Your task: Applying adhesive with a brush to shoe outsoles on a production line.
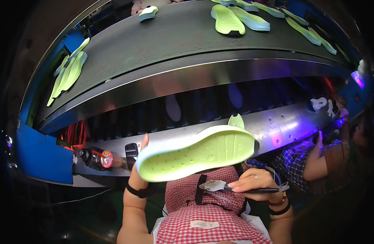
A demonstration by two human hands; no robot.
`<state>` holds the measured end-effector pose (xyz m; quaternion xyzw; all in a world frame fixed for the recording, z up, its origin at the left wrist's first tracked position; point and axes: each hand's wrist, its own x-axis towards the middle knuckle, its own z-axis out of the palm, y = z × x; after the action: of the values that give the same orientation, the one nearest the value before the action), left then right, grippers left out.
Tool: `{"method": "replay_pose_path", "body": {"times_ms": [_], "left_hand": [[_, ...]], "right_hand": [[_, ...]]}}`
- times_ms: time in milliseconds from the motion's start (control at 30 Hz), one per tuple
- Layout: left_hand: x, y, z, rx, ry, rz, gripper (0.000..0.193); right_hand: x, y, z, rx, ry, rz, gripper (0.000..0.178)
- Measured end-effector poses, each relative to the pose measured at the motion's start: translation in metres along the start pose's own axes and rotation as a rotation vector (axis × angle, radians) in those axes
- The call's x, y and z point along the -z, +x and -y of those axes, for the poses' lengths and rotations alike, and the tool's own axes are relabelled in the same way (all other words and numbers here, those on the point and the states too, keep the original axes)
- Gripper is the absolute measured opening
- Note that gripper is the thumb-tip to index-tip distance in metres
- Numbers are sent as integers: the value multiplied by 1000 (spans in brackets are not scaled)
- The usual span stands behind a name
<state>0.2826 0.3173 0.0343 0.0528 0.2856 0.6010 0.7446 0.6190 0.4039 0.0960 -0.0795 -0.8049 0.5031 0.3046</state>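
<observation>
A lime-green shoe sole [195,152] with a pale blue edge is held up before me, its hollow, dimpled inner side showing. My left hand [144,142] supports it from behind at the left end; one finger sticks up past the rim and the others are hidden. In my right hand [256,182], below the sole's right end, is a brush [214,186], gripped by its dark handle. The bristles are whitish, point left and stand apart from the sole. Behind the sole's right end, a small lime-green piece [236,121] pokes up.
Ahead runs a dark conveyor belt [154,53] carrying lime soles [69,73] at left and several more [227,20] at far right. Beneath it, more soles lie on a lower, dark level. A lidded cup [107,158] stands left on the metal ledge [276,130]. Another person [317,162] works at right.
</observation>
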Motion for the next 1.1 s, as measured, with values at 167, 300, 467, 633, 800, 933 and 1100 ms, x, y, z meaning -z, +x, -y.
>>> {"method": "replay_pose_path", "body": {"times_ms": [167,300,467,633,800,933,1100], "left_hand": [[-23,67,79,-125,-259,215,81],[-8,82,106,-42,-147,221,87],[-20,79,114,-103,-162,147,89],[-13,89,117,-332,-73,-66,83],[-1,79,88,-415,-143,-64,79],[-16,75,85,-396,-149,46,83],[-45,78,96,-387,-191,103,84]], "right_hand": [[-24,8,-31,-242,-3,-278,22],[-40,-3,-79,-464,268,-384,20],[-38,13,-82,-550,374,-450,19],[-50,29,-75,-60,-250,-336,19],[-50,-3,-59,-41,-268,-96,17],[-22,11,-41,-100,-45,-43,19],[-39,31,-52,-66,40,-192,18]]}}
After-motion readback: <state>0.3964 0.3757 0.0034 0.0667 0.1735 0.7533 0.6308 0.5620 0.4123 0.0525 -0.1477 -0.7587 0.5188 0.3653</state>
